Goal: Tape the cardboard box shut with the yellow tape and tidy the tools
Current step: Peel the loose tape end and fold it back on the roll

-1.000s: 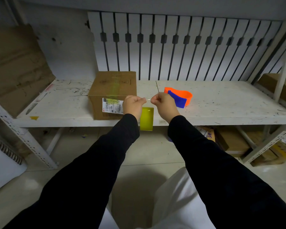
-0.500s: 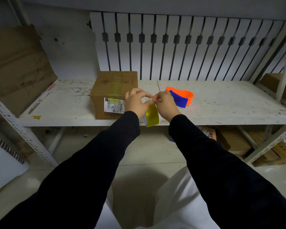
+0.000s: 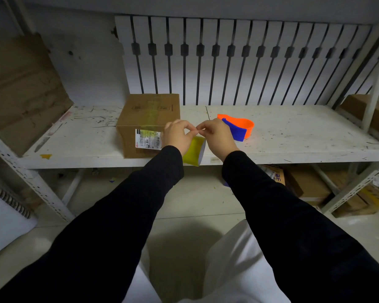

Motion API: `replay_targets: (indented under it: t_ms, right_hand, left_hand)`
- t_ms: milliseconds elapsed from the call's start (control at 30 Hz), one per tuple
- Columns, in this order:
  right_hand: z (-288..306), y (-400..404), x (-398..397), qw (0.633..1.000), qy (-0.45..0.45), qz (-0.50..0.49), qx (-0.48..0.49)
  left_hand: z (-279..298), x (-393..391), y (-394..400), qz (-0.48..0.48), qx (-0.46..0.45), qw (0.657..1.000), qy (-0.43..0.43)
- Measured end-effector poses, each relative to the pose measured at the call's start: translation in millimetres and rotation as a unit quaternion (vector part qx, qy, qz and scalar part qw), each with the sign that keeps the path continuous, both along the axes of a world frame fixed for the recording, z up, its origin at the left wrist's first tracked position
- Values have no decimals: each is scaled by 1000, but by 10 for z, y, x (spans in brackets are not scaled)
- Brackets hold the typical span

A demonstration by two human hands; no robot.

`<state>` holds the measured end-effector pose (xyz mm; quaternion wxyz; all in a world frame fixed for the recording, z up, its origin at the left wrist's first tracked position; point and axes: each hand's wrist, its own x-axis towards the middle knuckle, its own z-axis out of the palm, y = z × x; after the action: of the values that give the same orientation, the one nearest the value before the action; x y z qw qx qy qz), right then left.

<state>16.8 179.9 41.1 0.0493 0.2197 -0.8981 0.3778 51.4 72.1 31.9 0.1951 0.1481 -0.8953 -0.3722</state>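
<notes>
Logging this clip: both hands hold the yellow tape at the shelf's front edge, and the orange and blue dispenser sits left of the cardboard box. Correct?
Not quite. The head view shows the orange and blue dispenser right of the cardboard box. Both hands, left and right, do hold the yellow tape.

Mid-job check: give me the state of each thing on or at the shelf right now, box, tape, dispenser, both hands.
cardboard box: flaps closed, yellow strip already across the top, sitting on the shelf.
yellow tape: off the shelf, hanging between the hands, its end pinched.
orange and blue dispenser: lying on the shelf, untouched.
left hand: fingers pinched on the tape.
right hand: fingers pinched on the tape.
</notes>
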Motion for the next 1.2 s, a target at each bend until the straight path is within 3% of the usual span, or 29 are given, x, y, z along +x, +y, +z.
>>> replay_targets:
  t_ms: [133, 433, 567, 733, 933, 1200]
  right_hand:
    - [-54, -3, -24, 999, 19, -42, -3]
    - [-14, 14, 12, 992, -68, -32, -99]
    - [19, 14, 30, 989, -104, -2, -102]
    - [44, -7, 30, 977, -139, -5, -163]
    - [64, 16, -7, 972, -138, -43, -187]
    - [-1, 5, -125, 966, -146, -112, -182]
  left_hand:
    - [32, 7, 9, 11, 61, 998, 6]
    - [74, 64, -2, 39, 208, 977, -4]
    - [12, 44, -20, 12, 223, 975, -22]
    - [-40, 29, 24, -11, 205, 973, -104]
    - [-30, 32, 83, -59, 309, 946, -81]
    - [-46, 59, 163, -80, 347, 933, -43]
